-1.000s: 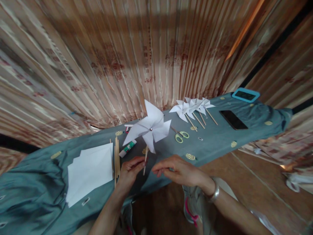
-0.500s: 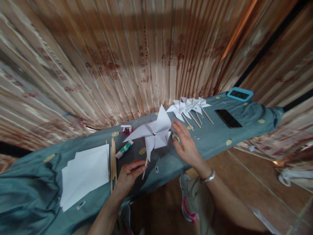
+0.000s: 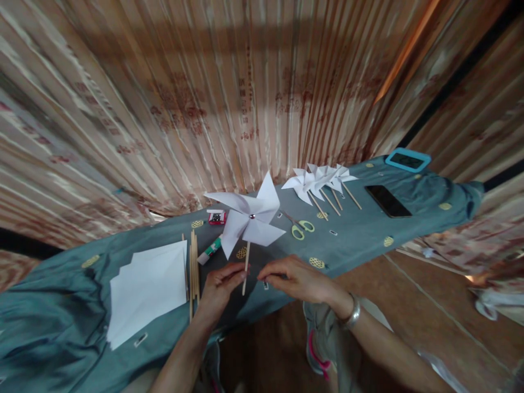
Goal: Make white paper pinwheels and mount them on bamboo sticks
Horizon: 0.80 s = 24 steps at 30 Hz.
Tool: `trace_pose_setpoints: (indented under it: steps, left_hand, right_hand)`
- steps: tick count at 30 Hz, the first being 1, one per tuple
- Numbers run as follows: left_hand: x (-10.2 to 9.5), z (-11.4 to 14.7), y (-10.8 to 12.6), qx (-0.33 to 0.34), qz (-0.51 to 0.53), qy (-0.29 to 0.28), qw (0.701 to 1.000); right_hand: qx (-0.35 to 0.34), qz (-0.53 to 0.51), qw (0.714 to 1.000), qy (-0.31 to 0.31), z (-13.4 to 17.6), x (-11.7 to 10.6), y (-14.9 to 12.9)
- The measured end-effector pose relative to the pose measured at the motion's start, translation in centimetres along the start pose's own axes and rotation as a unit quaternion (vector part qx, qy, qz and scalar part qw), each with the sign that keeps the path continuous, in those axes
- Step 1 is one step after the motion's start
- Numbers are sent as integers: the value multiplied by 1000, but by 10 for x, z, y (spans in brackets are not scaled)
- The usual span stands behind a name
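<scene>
A white paper pinwheel point(image 3: 252, 217) with a shiny pin at its centre stands upright over the cloth. My left hand point(image 3: 221, 286) is closed around its wooden stick point(image 3: 246, 256), pinching it low down between thumb and fingers. Just right of that stick, my right hand point(image 3: 295, 277) is apart from it and holds nothing, its fingers stretched toward the stick with a small gap at the thumb. Behind the pinwheel's blades lie a green and white glue stick point(image 3: 210, 250) and a small red box point(image 3: 216, 218). Scissors with light green handles point(image 3: 302, 229) lie to the right.
A grey-green cloth point(image 3: 356, 234) covers the narrow table. White paper sheets point(image 3: 149, 289) and several wooden sticks point(image 3: 194, 267) lie on the left. Several more pinwheels point(image 3: 317, 180) lie at the back right, near a black phone point(image 3: 388, 201) and a blue-framed device point(image 3: 408, 160). A curtain point(image 3: 229, 109) hangs behind.
The pinwheel's blades have turned on the stick. My right hand has moved from beside the blades down and toward me, near the stick, uncovering the scissors. My left hand keeps its hold.
</scene>
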<state>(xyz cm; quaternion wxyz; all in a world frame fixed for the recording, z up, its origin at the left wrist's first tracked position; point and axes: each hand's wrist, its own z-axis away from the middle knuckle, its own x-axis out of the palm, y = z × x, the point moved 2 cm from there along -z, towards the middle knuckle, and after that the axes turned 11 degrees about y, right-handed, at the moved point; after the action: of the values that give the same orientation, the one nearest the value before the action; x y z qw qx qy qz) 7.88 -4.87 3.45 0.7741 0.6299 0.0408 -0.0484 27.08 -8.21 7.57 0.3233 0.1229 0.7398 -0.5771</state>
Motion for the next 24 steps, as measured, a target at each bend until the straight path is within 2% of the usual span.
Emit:
trace_pose_setpoints:
  steps: [4, 7, 11, 15, 19, 24]
  left_hand:
    - [7, 1, 1, -28, 32, 5, 999]
    - [14, -1, -1, -28, 51, 11, 998]
    - [25, -4, -5, -40, 82, 9, 996]
    - [36, -7, -8, -53, 128, 6, 990]
    - [43, -8, -7, -51, 151, -5, 987]
    - [42, -7, -5, -39, 129, 7, 991]
  right_hand:
    - [57, 18, 998, 12, -4, 6, 12]
    - [76, -47, 996, 17, -4, 21, 17]
    - [100, -120, 985, 75, -6, 40, 23]
    - [140, -178, 967, 114, -8, 46, 31]
    - [151, -162, 965, 138, -8, 37, 42]
    - [172, -90, 966, 171, -7, 3, 72]
